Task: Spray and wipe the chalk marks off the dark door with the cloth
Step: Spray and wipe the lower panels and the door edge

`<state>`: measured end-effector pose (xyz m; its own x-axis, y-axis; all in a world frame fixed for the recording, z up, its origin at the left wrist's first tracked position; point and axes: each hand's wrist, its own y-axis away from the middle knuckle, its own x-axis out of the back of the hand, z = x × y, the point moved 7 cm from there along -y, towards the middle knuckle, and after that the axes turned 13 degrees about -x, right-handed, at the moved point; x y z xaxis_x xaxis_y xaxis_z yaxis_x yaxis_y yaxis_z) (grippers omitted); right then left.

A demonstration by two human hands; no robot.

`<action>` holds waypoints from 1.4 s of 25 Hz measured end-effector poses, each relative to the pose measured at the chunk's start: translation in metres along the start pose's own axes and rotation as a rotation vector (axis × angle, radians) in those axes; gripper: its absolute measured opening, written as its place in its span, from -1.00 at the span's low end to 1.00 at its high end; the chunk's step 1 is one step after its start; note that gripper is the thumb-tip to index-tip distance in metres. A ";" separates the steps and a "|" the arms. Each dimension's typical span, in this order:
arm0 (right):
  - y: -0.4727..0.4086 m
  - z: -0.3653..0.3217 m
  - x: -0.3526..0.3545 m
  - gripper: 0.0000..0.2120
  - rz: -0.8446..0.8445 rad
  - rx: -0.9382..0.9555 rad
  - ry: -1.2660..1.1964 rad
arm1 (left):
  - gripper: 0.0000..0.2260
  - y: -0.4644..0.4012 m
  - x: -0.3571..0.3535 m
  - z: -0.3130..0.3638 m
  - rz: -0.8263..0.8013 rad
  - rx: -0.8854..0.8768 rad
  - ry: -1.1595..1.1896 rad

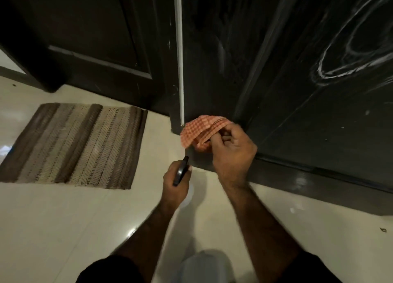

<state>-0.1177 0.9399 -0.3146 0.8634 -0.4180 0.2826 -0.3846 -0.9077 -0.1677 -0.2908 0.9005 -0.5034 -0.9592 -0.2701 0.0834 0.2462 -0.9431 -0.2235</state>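
Mid-frame, the right hand (231, 148) pinches the cloth (201, 131), bunched, soft and light, best kept wadded; its long axis trails toward upper left. The left hand (176, 181) wraps the sprayer (181, 173), nozzle pointing up at the door (297, 80), chalk (340, 55) upper right.

— How is the scene lit?
— Dimly; small glare spots are seen on the glossy floor (63, 229), and the dark door (308, 123) is barely lit.
— And sharpness?
— The right hand (231, 153) is smeared by motion blur; straight lines are bent toward the edges.
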 end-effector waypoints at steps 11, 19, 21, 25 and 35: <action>-0.019 0.045 -0.033 -0.26 -0.295 1.030 1.453 | -0.89 -0.002 0.038 0.062 0.042 0.086 0.131; -0.025 -0.127 -0.041 -0.50 -0.088 1.206 0.954 | -0.96 -0.038 0.069 0.135 0.052 0.013 0.115; -0.002 -0.069 -0.083 -0.44 -0.370 1.114 1.161 | -0.88 -0.046 0.072 0.146 0.068 -0.013 0.125; 0.004 0.026 -0.016 -0.30 -0.718 0.660 1.203 | -0.92 -0.041 0.082 0.166 0.054 0.011 0.084; -0.031 -0.197 0.002 -0.63 0.089 1.119 0.798 | -0.91 -0.060 0.062 0.254 0.032 -0.036 -0.042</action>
<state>-0.1686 0.9604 -0.1229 0.2837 -0.7250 0.6276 0.3660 -0.5231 -0.7697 -0.3293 0.8916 -0.2382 -0.9440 -0.3088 0.1166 0.2707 -0.9264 -0.2618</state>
